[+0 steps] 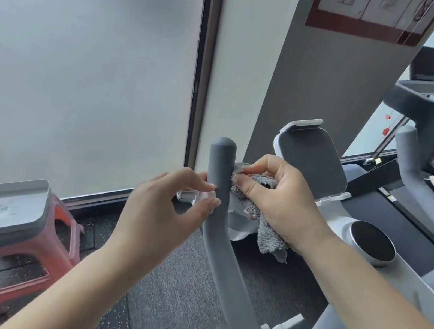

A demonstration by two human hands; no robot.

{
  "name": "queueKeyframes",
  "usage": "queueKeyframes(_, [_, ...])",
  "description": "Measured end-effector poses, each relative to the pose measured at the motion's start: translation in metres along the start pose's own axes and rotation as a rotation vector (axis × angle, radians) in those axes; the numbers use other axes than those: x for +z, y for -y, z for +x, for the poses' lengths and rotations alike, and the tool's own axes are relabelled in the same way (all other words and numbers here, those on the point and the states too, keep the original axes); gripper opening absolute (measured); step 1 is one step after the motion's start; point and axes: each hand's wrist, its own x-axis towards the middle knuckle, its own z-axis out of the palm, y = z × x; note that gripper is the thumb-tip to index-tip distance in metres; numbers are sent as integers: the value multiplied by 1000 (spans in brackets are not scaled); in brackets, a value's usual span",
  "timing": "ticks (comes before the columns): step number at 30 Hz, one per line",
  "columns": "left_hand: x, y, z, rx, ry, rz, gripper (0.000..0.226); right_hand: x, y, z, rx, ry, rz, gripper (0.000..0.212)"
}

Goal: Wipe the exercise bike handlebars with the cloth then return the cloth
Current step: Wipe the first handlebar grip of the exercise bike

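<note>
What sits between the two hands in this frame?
In the head view, the upright grey handlebar stands between the left hand and the right hand, which holds the grey cloth against it.

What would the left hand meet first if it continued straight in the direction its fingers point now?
Most likely the upright grey foam handlebar: the left hand points right, fingertips already at it. The grey fluffy cloth is beyond it.

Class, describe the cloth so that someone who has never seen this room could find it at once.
Find the exercise bike's grey left handlebar, the upright one near the frosted window. The cloth is pressed against its right side, gripped by the right hand. It is the only shaggy grey fabric among smooth foam and plastic.
</note>
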Motion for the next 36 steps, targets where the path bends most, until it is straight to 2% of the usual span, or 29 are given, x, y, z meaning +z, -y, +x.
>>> queueKeyframes(4, [-1, -1, -1, -1, 6, 4, 12, -2, 2, -16, -35, -75, -3, 10])
queueKeyframes(7, [-2, -2, -2, 6, 10, 5, 14, -6, -5, -30, 16, -208, -28, 11])
queueKeyframes(9, [-1, -2, -3, 7, 9, 4, 14, -5, -11, -36, 60, -228, -40, 12])
queueKeyframes(17, [0, -3, -5, 22, 1, 22, 14, 11, -5, -28, 18, -188, -112, 24])
queueKeyframes(22, [0, -2, -5, 34, -10, 48, 14, 4, -12, -49, 139, 22, -123, 25])
queueKeyframes(23, [1, -2, -5, 32, -9, 46, 13, 3, -16, -51, 166, 22, -141, 24])
queueKeyframes(26, [1, -3, -6, 29, 5, 37, 13, 1, -22, -49, 192, -149, -109, 23])
queueKeyframes(28, [0, -2, -7, 31, 6, 33, 13, 6, -20, -47, 191, -203, -49, 26])
queueKeyframes(31, [0, -3, -8, 40, 3, 32, 14, 14, -22, -45, 186, -121, -27, 28])
queueKeyframes(36, [3, -2, -12, 43, 17, 15, 24, -1, -28, -41, 172, 205, 63, 18])
